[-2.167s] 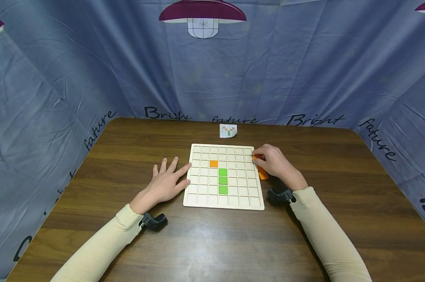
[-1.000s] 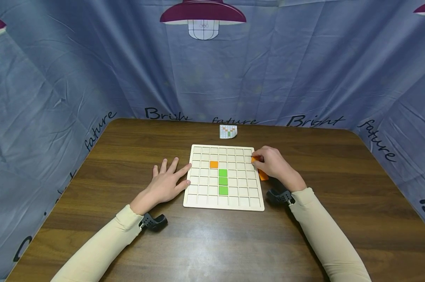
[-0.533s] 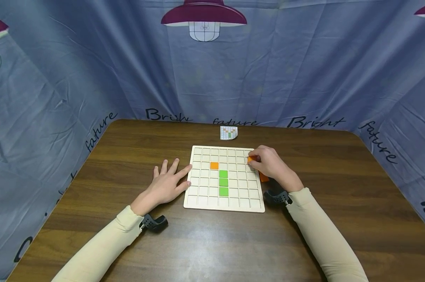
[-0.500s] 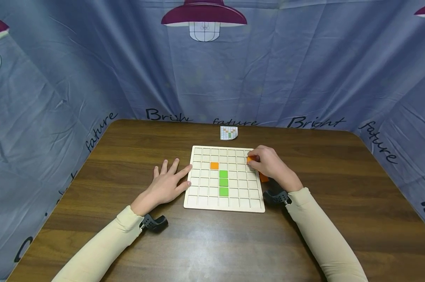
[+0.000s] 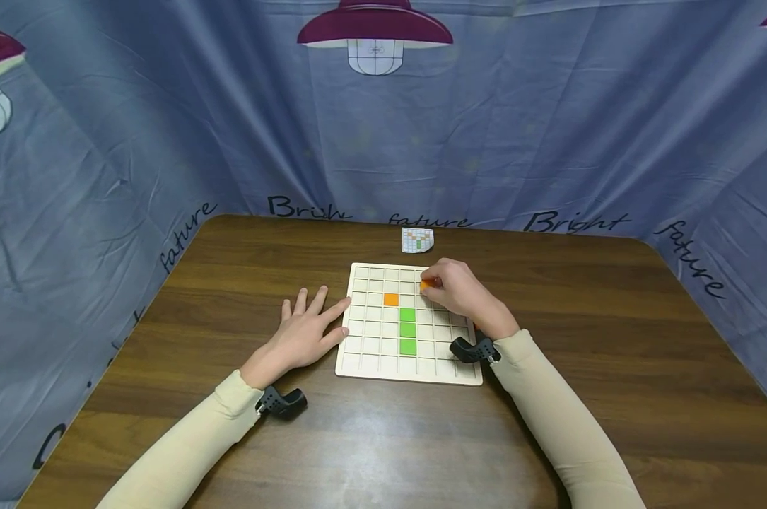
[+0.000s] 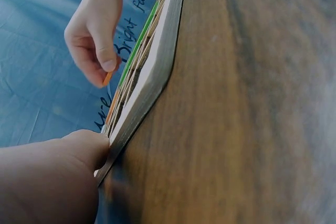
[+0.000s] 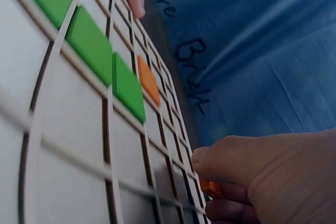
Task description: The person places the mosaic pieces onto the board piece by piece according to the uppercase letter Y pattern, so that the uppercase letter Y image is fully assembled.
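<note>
A pale gridded board (image 5: 370, 363) lies on the table in the head view. Three green tiles (image 5: 408, 330) stand in one column of it, and an orange tile (image 5: 391, 300) sits in a cell up and to their left. My right hand (image 5: 464, 291) pinches another orange tile (image 5: 425, 285) between thumb and fingers over the board's upper right part. The left wrist view shows this pinched tile (image 6: 107, 78) raised above the board. With fingers spread, my left hand (image 5: 302, 335) rests on the table, its thumb and forefinger touching the board's left edge.
Behind the board lies a small paper card (image 5: 418, 240) with a coloured grid pattern. A sliver of orange shows by the board's right edge, mostly hidden by the right wrist. Blue printed curtain (image 5: 383, 141) surrounds the wooden table (image 5: 370, 452).
My right hand has moved left from the board's right edge to over its upper right cells, carrying the orange tile. The left hand has kept its place.
</note>
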`<state>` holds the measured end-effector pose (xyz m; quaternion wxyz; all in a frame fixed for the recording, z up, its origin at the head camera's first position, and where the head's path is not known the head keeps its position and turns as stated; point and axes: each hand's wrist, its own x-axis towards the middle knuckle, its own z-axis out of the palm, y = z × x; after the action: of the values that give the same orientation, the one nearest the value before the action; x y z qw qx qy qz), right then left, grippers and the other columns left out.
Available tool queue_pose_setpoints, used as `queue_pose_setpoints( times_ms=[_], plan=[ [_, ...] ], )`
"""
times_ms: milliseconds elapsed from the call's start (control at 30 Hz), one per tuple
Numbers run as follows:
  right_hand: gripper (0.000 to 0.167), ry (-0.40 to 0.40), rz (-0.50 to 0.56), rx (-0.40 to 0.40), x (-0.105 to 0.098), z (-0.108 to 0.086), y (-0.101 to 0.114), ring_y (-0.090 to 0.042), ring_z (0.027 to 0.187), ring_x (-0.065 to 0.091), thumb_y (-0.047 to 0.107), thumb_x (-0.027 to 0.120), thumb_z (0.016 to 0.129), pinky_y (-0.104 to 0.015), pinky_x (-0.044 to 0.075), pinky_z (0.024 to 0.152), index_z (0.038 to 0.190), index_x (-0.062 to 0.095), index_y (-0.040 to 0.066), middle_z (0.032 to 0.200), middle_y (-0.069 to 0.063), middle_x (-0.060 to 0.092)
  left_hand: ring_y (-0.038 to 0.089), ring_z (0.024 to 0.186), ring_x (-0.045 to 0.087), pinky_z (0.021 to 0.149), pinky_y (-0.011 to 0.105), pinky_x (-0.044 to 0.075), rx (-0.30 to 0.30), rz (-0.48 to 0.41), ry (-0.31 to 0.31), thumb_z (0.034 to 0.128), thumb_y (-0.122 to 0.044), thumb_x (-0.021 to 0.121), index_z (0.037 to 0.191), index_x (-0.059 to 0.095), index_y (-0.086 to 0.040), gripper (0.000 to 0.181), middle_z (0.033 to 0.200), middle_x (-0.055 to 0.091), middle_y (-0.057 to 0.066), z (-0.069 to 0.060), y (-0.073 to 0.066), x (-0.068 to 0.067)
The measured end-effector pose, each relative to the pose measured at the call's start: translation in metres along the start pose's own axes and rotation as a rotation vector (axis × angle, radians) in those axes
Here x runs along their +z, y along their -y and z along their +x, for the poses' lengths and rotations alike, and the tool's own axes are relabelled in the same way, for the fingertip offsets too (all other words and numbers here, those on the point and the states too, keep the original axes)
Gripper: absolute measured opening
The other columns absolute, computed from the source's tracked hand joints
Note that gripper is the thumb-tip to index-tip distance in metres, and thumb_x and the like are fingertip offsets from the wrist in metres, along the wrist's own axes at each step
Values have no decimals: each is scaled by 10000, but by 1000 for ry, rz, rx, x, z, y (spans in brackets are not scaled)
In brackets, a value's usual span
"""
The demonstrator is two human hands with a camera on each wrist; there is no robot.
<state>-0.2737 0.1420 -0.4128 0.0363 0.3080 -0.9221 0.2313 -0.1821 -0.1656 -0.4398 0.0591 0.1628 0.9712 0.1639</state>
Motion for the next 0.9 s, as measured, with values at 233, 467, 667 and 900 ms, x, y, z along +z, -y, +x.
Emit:
queue_pose_setpoints(
  times_ms=[233,467,667,900],
  plan=[
    [146,-3,26,-46,8,14,13,-201,768,550,34,706,877,-303,449,694,994,789,4,882,-120,714,605,1515,120,1131,813,136,-3,8,9,1051,-495,467,1606,348,-294,603,1683,201,250,1,-1,0],
    [86,17,40,-79,15,30,27,-196,754,519,55,724,877,-298,418,685,941,771,20,840,-104,676,608,1513,122,1130,815,135,-12,8,8,1049,-492,470,1603,355,-292,600,1682,202,251,1,-1,0],
    [84,22,5,-125,22,41,35,-235,772,594,52,729,878,-318,466,685,931,778,9,874,-127,724,612,1509,132,1129,813,142,-17,10,9,1048,-493,468,1602,356,-295,600,1680,207,253,2,-1,1],
    [59,66,-12,-137,31,50,46,-208,754,542,57,721,909,-312,436,693,869,762,42,847,-94,715,611,1510,129,1131,812,138,-18,5,9,1049,-500,464,1602,358,-290,601,1683,203,248,1,-1,1]
  ],
)
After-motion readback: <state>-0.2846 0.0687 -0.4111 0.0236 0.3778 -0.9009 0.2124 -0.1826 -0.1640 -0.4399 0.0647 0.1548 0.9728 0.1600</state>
